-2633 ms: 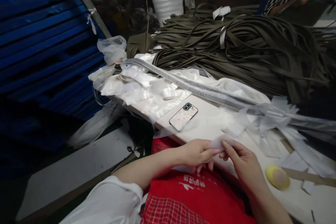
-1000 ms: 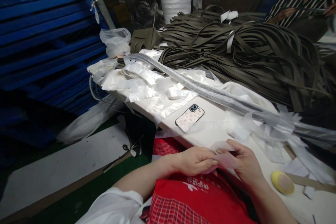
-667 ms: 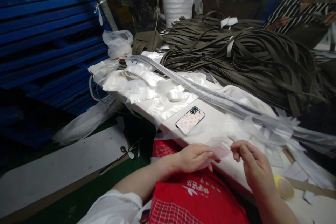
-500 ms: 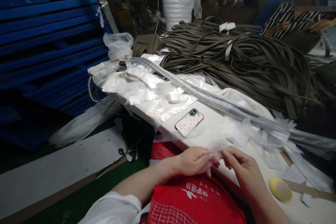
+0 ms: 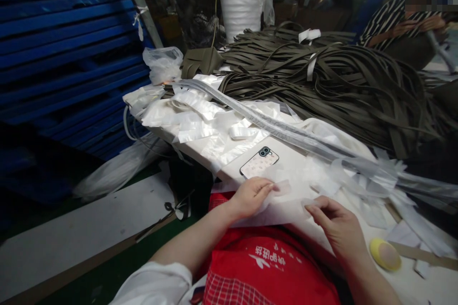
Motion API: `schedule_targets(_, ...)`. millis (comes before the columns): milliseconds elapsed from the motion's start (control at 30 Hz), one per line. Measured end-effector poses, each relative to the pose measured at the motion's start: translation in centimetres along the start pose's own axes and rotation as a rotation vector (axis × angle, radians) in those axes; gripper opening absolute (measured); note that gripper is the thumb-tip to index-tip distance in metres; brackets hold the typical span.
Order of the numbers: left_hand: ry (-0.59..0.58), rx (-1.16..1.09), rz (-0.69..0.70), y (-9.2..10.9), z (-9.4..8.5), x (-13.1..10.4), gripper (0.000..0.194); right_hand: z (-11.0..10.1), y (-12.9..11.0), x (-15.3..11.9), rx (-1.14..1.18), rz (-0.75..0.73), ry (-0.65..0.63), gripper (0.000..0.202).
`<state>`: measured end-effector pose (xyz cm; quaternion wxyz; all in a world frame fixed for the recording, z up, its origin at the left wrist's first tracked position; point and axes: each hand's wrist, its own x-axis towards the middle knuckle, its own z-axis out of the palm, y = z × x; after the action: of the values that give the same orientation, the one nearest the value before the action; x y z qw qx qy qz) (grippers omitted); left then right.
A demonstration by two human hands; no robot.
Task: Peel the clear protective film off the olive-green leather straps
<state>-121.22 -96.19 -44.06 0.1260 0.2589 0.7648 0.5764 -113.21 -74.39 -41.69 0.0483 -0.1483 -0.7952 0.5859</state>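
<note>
Head view: thin translucent film (image 5: 282,212) spans the gap between the hands, at the near edge of the table (image 5: 438,286); long axis seems to run left to right. Hands apart: left hand (image 5: 252,196) pinches the left part, right hand (image 5: 331,219) appears to pinch the right end; neither clearly nearer. Phone (image 5: 259,162) just far of left hand. Film outline melts into white table; left hand's lower fingers hidden; both forearms partly cut off.

Workshop, heaped dark strips (image 5: 322,76), cluttered worktable (image 5: 436,288)
</note>
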Motion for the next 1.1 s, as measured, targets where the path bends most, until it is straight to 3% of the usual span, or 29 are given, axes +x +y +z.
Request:
schedule_targets(100, -0.12, 0.065, 0.031, 0.6, -1.8, 0.4, 0.032, -0.1, -0.1, -0.1, -0.043, -0.011, -0.096, 0.034)
schedule_targets(200, -0.178, 0.135, -0.002, 1.2, -2.5, 0.6, 0.027, -0.1, -0.3, -0.1, -0.061, -0.029, -0.197, 0.032)
schedule_targets(267, -0.156, 0.067, -0.105, 1.3, -2.3, 0.6, 0.028, 0.0, -0.4, 0.1, -0.081, -0.044, -0.23, 0.032)
schedule_targets(367, -0.078, -0.101, -0.256, 0.8, -1.1, 0.4, 0.045, 0.1, -0.5, 0.3, -0.106, -0.053, -0.24, 0.033)
schedule_targets(533, 0.064, -0.06, -0.386, 0.4, 0.2, -0.2, 0.058, 0.4, -0.7, 0.6, -0.127, -0.046, -0.256, 0.035)
schedule_targets(700, -0.067, -0.068, -0.245, 0.6, 0.1, -0.1, 0.061, 0.5, -0.6, 0.9, -0.234, -0.079, -0.245, 0.037)
schedule_targets(900, -0.178, 0.117, 0.032, 1.2, -0.5, 0.4, 0.054, 0.1, -0.8, 1.2, -0.301, -0.204, -0.258, 0.029)
schedule_targets(1100, -0.225, 0.094, 0.034, 2.2, -1.7, 0.9, 0.053, 0.3, -1.0, 1.6, -0.228, -0.32, -0.224, 0.025)
